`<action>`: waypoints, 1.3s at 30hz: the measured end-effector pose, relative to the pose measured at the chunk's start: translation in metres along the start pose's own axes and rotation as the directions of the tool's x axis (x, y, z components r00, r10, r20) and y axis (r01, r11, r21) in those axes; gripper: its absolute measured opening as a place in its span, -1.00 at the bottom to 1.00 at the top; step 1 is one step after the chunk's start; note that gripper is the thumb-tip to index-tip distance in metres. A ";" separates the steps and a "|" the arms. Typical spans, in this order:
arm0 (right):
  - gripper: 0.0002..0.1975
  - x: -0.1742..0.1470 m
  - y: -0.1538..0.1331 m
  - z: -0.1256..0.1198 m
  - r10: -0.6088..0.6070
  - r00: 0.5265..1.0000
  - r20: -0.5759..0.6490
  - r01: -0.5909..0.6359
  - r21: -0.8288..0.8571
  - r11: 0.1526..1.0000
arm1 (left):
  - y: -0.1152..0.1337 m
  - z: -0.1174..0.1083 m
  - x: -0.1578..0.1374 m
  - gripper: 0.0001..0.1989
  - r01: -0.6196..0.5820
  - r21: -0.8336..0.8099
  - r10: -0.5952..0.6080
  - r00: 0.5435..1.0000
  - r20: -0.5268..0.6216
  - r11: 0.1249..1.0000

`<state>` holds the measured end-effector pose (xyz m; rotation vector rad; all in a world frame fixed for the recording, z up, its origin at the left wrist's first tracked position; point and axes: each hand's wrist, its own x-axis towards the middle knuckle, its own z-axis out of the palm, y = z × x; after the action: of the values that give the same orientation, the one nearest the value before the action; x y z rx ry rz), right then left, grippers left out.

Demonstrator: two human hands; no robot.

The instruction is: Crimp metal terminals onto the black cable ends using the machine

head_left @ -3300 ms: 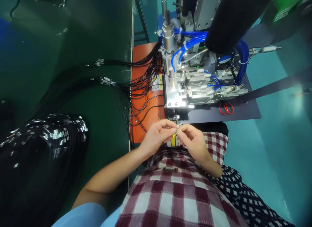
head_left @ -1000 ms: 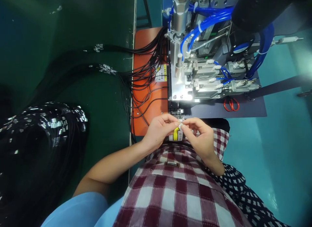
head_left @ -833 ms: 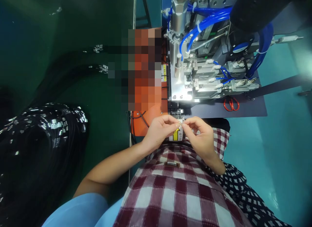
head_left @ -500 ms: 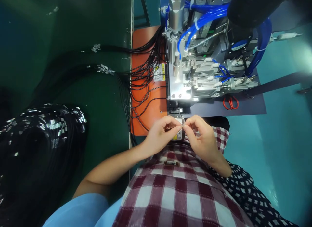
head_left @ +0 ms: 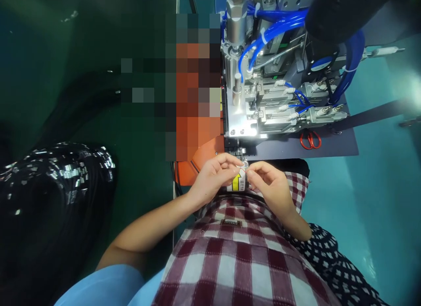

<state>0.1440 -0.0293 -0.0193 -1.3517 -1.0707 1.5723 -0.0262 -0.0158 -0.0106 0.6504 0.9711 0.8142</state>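
My left hand (head_left: 215,179) is closed in a pinch at the front of the machine. Facing it, my right hand (head_left: 270,183) pinches with thumb and forefinger. Thin wires (head_left: 244,169), one reddish and one pale, span the small gap between the fingertips. Their ends are hidden in the fingers. Just below and behind the fingertips shows a white and yellow label (head_left: 237,182) with printed characters.
Ahead stands a metal machine (head_left: 241,115) with blue air tubes (head_left: 286,23). Red-handled scissors (head_left: 310,140) lie on its dark base plate. A coil of black cables (head_left: 66,174) with shiny ends lies left. Blocky pixels cover part of the orange plate (head_left: 210,150).
My fingertips have moved slightly apart, and the thin wires between them now show. My left hand has shifted a little left. The blocky patch over the orange plate is new.
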 end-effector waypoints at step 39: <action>-0.87 0.011 0.015 0.006 -0.017 0.999 0.044 0.009 0.173 0.985 | 0.007 0.004 0.001 -0.75 0.054 -0.066 -0.055 0.998 -0.013 0.996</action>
<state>0.1359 -0.0243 -0.0362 -1.1948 -0.9446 1.6531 -0.0245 -0.0115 -0.0037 0.5599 0.9681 0.8001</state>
